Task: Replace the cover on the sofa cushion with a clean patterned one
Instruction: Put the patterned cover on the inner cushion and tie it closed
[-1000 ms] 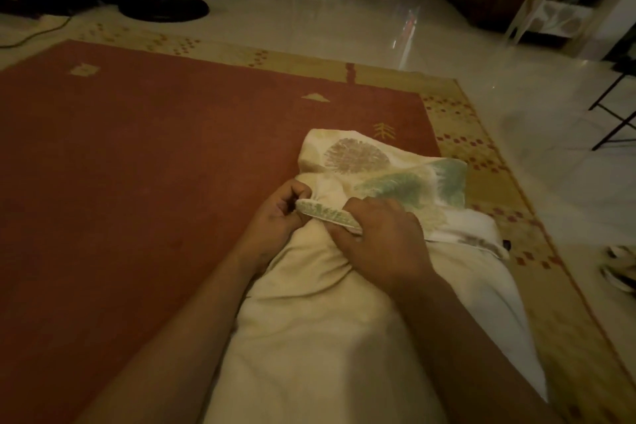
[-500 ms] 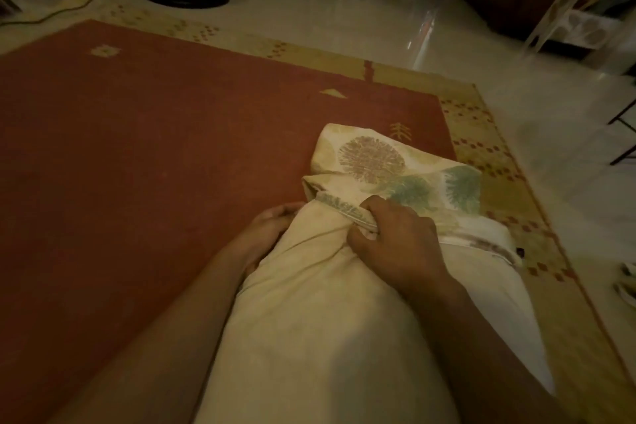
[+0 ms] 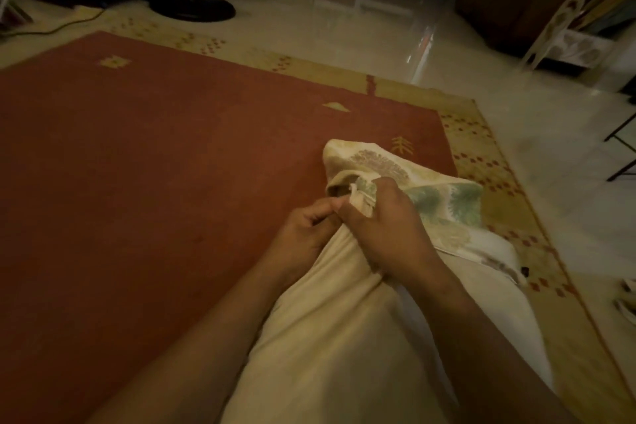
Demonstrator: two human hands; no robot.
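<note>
Sofa cushion (image 3: 344, 337) lies on the rug (image 3: 137, 182), its long axis running from me toward the far right, its far end capped by the patterned cover (image 3: 444, 203). My left hand (image 3: 303, 234) has come up from its side to pinch the hem beside my right hand (image 3: 389, 234), which grips bunched hem. With 2 holds, I judge it ready to pull.

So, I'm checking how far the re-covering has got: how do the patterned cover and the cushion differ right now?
The patterned cover carries green and brown leaf prints; the cushion is plain cream. The cover wraps only the far end, while most of the cushion lies bare. The cover's hem is bunched in the right hand; the cushion's surface lies fairly smooth. Both lie on the rug.
</note>
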